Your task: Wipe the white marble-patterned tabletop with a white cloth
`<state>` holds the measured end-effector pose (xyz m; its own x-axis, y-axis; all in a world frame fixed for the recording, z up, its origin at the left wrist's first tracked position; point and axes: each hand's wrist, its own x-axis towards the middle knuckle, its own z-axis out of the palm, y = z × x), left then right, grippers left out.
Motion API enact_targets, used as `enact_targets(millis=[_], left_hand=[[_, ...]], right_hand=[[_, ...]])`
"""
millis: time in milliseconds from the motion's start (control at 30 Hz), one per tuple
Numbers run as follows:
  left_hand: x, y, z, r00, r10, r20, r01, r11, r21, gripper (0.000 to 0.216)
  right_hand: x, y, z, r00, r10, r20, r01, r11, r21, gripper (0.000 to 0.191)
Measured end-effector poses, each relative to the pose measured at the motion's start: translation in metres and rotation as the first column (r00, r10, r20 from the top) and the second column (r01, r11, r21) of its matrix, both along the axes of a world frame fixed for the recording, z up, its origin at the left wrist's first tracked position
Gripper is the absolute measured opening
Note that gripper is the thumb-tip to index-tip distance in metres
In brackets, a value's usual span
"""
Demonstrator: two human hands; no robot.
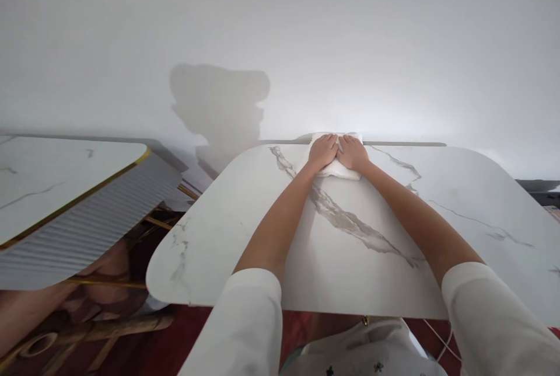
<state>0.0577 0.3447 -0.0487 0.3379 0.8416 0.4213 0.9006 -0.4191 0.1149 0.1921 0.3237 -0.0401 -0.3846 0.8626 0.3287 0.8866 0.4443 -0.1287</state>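
Both my arms reach straight out across a white marble-patterned table (245, 236). My left hand (322, 151) and my right hand (352, 152) lie side by side, fingers flat, pressing down on a folded white cloth (339, 170) at the table's far edge, close to the wall. The cloth shows beneath my palms and a little past my fingertips. White sleeves cover my upper arms.
A second marble-topped table (52, 183) with a gold rim and ribbed grey side stands to the left. A plain white wall (350, 43) rises right behind the tables. Below, a red patterned floor (109, 306) shows between them.
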Motion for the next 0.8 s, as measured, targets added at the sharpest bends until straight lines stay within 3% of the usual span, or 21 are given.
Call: enact_targets(millis=[200, 467, 800], left_hand=[[0.023, -0.005, -0.003, 1.000, 0.008, -0.013, -0.008, 1.000, 0.003, 0.043], [0.046, -0.027, -0.007, 0.997, -0.076, 0.005, 0.075, 0.997, 0.016, 0.046], [0.038, -0.101, -0.006, 0.996, -0.080, -0.050, 0.080, 0.997, -0.006, 0.049]], right_hand=[[0.024, -0.001, -0.005, 1.000, 0.022, 0.000, -0.022, 1.000, 0.022, 0.053], [0.047, -0.031, -0.008, 0.998, -0.058, 0.035, 0.057, 0.998, 0.024, 0.055], [0.044, -0.107, -0.005, 0.998, -0.029, 0.064, 0.028, 0.999, 0.015, 0.055]])
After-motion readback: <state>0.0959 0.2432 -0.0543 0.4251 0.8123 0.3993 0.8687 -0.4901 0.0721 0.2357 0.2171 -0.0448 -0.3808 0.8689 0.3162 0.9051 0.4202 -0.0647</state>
